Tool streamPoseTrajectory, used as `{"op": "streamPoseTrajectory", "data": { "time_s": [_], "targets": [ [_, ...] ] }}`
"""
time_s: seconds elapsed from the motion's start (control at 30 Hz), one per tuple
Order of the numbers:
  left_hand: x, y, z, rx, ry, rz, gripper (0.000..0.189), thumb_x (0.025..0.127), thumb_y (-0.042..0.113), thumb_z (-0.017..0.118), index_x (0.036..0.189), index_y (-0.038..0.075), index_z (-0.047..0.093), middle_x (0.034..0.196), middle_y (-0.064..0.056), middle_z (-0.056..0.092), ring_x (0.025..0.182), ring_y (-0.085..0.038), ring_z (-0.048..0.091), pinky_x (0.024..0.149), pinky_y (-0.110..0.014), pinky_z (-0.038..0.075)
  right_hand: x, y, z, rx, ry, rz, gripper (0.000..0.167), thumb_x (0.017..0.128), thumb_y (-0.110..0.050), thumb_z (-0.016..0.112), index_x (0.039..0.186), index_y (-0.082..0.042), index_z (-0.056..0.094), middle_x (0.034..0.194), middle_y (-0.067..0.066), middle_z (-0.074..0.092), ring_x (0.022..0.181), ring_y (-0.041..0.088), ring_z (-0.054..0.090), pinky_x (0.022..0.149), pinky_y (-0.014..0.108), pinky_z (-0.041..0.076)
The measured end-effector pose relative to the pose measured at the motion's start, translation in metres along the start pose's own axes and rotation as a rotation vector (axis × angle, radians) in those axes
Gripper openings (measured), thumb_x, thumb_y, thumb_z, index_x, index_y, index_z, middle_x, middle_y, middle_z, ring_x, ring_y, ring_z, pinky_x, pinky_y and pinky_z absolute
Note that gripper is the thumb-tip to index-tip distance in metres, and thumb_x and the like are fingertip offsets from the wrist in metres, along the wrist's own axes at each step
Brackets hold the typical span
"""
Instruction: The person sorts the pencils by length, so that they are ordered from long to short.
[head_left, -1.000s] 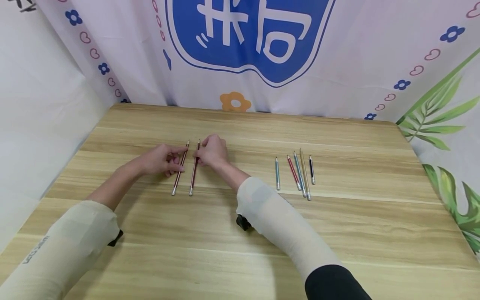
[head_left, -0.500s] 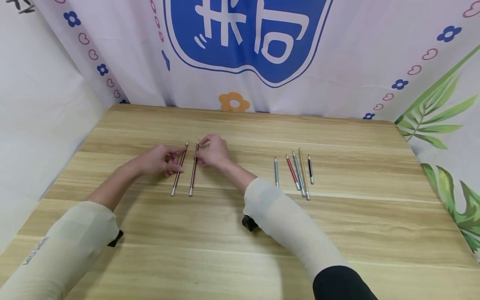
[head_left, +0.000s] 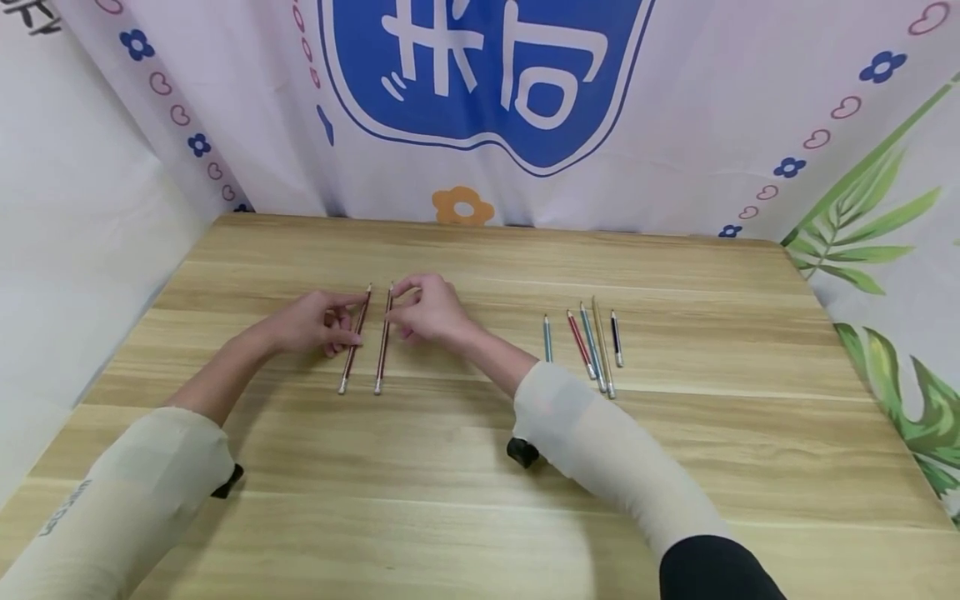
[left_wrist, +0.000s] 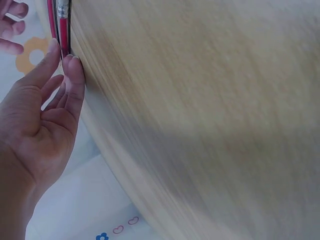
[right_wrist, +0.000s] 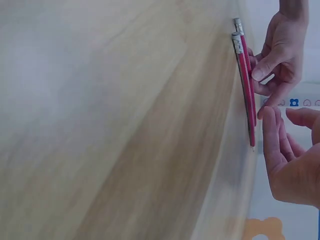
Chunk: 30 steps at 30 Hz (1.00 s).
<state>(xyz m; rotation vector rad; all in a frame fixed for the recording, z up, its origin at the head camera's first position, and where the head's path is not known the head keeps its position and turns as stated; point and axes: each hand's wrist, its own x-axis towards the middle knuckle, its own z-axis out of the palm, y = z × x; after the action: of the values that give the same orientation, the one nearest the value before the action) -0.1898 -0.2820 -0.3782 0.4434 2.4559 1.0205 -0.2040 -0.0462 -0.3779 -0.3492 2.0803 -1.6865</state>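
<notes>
Two long dark-red pencils with white erasers lie side by side on the table, the left pencil (head_left: 348, 367) slightly slanted and the right pencil (head_left: 382, 358) more upright in the head view. My left hand (head_left: 311, 323) touches the left pencil with an extended index finger near its tip and the thumb lower down; its other fingers curl in. Beside the right pencil is my right hand (head_left: 433, 312), index finger and thumb apart with their tips close at its upper half. In the right wrist view, the right hand (right_wrist: 295, 167) has loosely bent fingers near the pencil tips, nothing between them.
On the right lie several more pencils: a short light-blue pencil (head_left: 547, 337), a red pencil (head_left: 580, 343), a blue pencil (head_left: 589, 337), a longer wood-coloured pencil (head_left: 600, 333) and a short dark-blue pencil (head_left: 617, 337). A printed curtain (head_left: 675, 108) hangs behind the table (head_left: 420, 500).
My right forearm has swung to the right, now covering the light-blue pencil's lower end, and the right fingers have loosened from the right pencil. The left hand keeps its place; the head view shifts slightly.
</notes>
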Motion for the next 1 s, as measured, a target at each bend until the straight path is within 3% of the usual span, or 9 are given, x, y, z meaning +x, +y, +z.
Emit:
{"op": "streamPoseTrajectory", "data": {
  "time_s": [0.2,0.43,0.63,0.77,1.0],
  "targets": [
    [-0.001,0.001,0.001,-0.006,0.005,-0.002,0.074,0.096,0.005,0.073,0.157,-0.009,0.031,0.088,-0.013,0.061,0.066,-0.023,0.063,0.058,-0.032,0.061,-0.012,-0.007,-0.012,0.027,-0.018,-0.009,0.038,0.094,0.000,0.074,0.130,0.004,0.063,0.096,0.016,0.070,0.088,0.046,0.072,0.073,0.050,0.066],
    [-0.001,-0.002,0.001,0.021,0.001,-0.004,0.074,0.097,0.004,0.072,0.156,-0.010,0.031,0.087,-0.014,0.062,0.066,-0.023,0.064,0.060,-0.033,0.062,-0.025,-0.010,-0.034,0.003,-0.015,-0.010,0.040,0.096,0.000,0.070,0.134,0.003,0.059,0.108,0.024,0.069,0.089,0.045,0.072,0.070,0.042,0.067],
    [-0.001,0.000,0.001,0.026,-0.004,0.008,0.076,0.097,0.004,0.072,0.157,-0.010,0.028,0.087,-0.014,0.062,0.067,-0.025,0.065,0.061,-0.034,0.063,-0.035,-0.009,-0.052,-0.021,0.031,-0.016,0.035,0.094,0.001,0.072,0.128,-0.001,0.063,0.092,0.014,0.067,0.085,0.045,0.072,0.067,0.043,0.067],
    [-0.002,0.002,0.002,0.027,0.002,0.013,0.078,0.096,0.004,0.072,0.158,-0.009,0.026,0.088,-0.014,0.061,0.068,-0.025,0.065,0.061,-0.034,0.063,-0.041,-0.006,-0.061,-0.044,0.039,-0.011,0.037,0.094,0.002,0.071,0.130,0.002,0.062,0.092,0.016,0.068,0.080,0.041,0.072,0.064,0.039,0.066],
    [-0.003,0.005,0.004,0.055,0.005,0.025,0.077,0.096,0.004,0.073,0.157,-0.010,0.028,0.088,-0.013,0.061,0.068,-0.024,0.065,0.060,-0.033,0.062,-0.053,0.000,-0.073,-0.081,0.028,-0.001,0.042,0.094,0.001,0.072,0.133,0.003,0.059,0.091,0.012,0.066,0.087,0.048,0.071,0.074,0.052,0.066]
  ]
}}
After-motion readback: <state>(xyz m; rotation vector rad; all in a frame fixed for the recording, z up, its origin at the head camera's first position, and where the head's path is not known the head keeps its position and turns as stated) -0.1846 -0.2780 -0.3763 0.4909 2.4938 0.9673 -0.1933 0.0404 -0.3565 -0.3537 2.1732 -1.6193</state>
